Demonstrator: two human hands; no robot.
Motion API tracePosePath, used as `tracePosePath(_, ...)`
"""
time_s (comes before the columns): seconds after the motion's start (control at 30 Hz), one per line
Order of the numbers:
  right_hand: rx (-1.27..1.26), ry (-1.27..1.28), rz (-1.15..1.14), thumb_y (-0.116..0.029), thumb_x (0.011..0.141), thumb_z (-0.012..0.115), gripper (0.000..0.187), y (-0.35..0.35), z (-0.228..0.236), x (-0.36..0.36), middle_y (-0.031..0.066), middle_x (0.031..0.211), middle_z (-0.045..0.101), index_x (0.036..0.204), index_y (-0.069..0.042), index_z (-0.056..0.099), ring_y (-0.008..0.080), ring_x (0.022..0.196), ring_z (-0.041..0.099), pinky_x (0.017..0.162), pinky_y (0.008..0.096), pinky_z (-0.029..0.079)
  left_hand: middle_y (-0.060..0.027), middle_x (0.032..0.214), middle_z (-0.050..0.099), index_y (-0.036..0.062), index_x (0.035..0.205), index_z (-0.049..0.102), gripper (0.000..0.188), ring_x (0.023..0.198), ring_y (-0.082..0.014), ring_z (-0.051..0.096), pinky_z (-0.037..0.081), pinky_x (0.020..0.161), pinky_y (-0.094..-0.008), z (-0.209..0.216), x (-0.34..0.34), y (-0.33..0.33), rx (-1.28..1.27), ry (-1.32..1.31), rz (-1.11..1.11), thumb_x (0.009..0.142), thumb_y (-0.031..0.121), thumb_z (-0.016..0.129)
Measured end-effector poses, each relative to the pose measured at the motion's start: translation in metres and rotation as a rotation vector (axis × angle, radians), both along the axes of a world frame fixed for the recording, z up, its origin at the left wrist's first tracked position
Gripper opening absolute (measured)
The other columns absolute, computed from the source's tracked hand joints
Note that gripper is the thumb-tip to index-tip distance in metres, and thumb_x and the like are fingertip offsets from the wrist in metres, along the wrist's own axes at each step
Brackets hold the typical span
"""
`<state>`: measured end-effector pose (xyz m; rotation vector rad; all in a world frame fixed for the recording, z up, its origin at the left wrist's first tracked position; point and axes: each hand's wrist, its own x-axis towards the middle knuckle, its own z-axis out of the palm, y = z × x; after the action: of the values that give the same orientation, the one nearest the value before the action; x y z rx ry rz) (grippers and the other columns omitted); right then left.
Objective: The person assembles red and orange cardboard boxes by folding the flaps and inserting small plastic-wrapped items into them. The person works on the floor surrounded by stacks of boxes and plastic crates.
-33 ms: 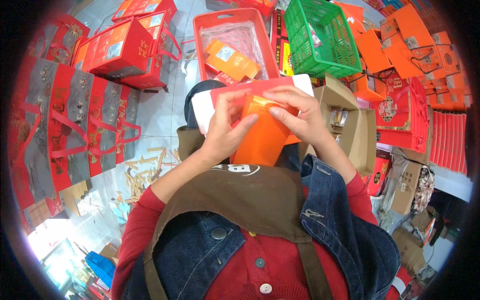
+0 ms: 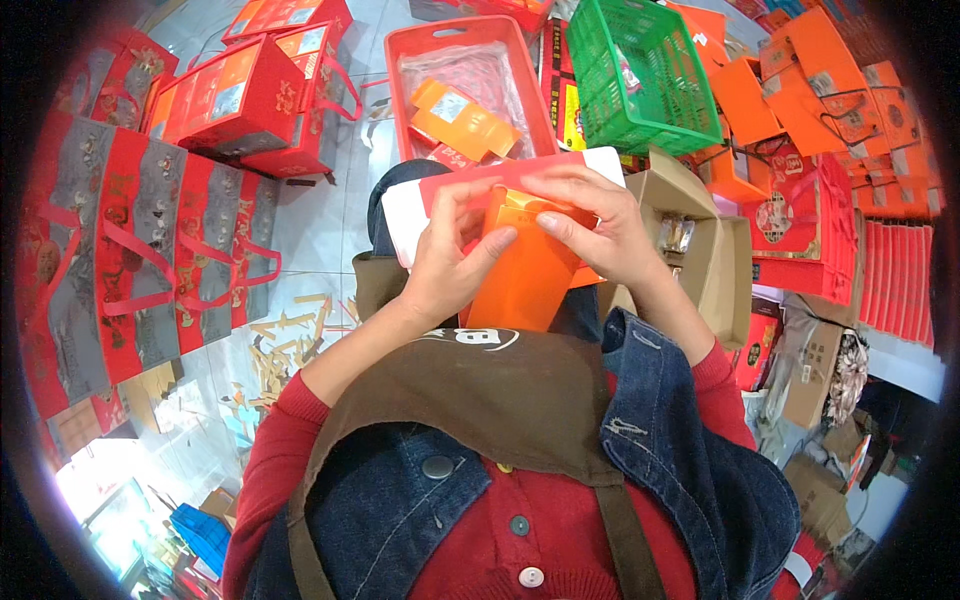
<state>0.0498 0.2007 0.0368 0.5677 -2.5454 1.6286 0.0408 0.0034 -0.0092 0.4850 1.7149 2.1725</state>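
Observation:
An orange cardboard box (image 2: 525, 285) stands tilted between my hands, in front of my apron. My left hand (image 2: 455, 250) grips its left upper edge, thumb on the near face and fingers around behind. Over the right side of its upper end curls my right hand (image 2: 600, 220), with the thumb pressed on the near face by the top edge. The fingertips behind the box are partly hidden. Beyond the box lies a white board (image 2: 403, 222) with a red surface (image 2: 440, 185) on it, partly covered by my hands.
A red crate (image 2: 400, 100) ahead holds an orange box (image 2: 465, 120). Right of it stands a green crate (image 2: 650, 80), then an open brown carton (image 2: 728, 270) and orange bags (image 2: 825, 75). Red-grey gift bags (image 2: 140, 250) line the left; paper scraps (image 2: 290, 340) litter the floor.
My right hand has shifted very slightly at the top of the orange box. Everything else looks the same.

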Motion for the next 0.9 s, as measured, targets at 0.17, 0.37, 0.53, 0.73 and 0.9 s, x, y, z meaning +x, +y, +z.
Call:
tracePosePath(0.17, 0.053, -0.018, 0.33, -0.013, 0.087, 0.056, 0.03, 0.004, 0.024, -0.021, 0.0134, 0.122, 0.056, 0.115, -0.006, 0.063, 0.0266, 0.113, 0.053, 0.096, 0.0367, 0.04, -0.0166, 0.114, 0.052, 0.001, 0.122, 0.035, 0.045, 0.111, -0.0231, 0.053, 0.045, 0.093, -0.0357, -0.004, 0.002, -0.003, -0.128, 0.193, -0.027, 0.086, 0.005, 0.061)
tracePosePath(0.37, 0.013, -0.085, 0.313, -0.01, 0.085, 0.058, 0.028, 0.007, 0.028, -0.016, 0.0092, 0.115, 0.062, 0.112, -0.008, 0.065, 0.0227, 0.111, 0.054, 0.095, 0.037, 0.04, -0.0115, 0.123, 0.045, 0.0029, 0.124, 0.031, 0.043, 0.118, -0.0188, 0.045, 0.037, 0.099, -0.0327, 0.004, 0.008, -0.002, -0.051, 0.169, -0.092, 0.088, 0.001, 0.056)
tracePosePath(0.53, 0.049, 0.028, 0.264, -0.006, 0.081, 0.062, 0.029, 0.007, 0.023, -0.011, 0.0061, 0.104, 0.067, 0.109, -0.01, 0.067, 0.0212, 0.102, 0.058, 0.091, 0.0339, 0.043, -0.0139, 0.123, 0.046, 0.0013, 0.122, 0.032, 0.042, 0.117, -0.0205, 0.046, 0.038, 0.099, -0.034, 0.003, 0.01, -0.001, -0.062, 0.174, -0.079, 0.088, 0.003, 0.057)
tracePosePath(0.73, 0.007, 0.01, 0.28, -0.005, 0.081, 0.062, 0.03, 0.009, 0.018, -0.007, 0.0073, 0.107, 0.066, 0.111, -0.01, 0.066, 0.0213, 0.103, 0.058, 0.091, 0.0337, 0.043, -0.0125, 0.124, 0.045, 0.0031, 0.121, 0.031, 0.039, 0.118, -0.018, 0.045, 0.036, 0.1, -0.0323, 0.001, 0.01, 0.003, -0.043, 0.197, -0.084, 0.089, -0.001, 0.054)
tracePosePath(0.9, 0.014, -0.028, 0.314, -0.004, 0.083, 0.06, 0.031, 0.01, 0.017, -0.01, 0.0096, 0.113, 0.062, 0.113, -0.009, 0.065, 0.0211, 0.106, 0.057, 0.093, 0.0324, 0.043, -0.0122, 0.123, 0.046, 0.0033, 0.12, 0.031, 0.038, 0.118, -0.0176, 0.044, 0.037, 0.099, -0.0322, -0.001, 0.01, 0.002, -0.046, 0.155, -0.093, 0.089, -0.003, 0.052)
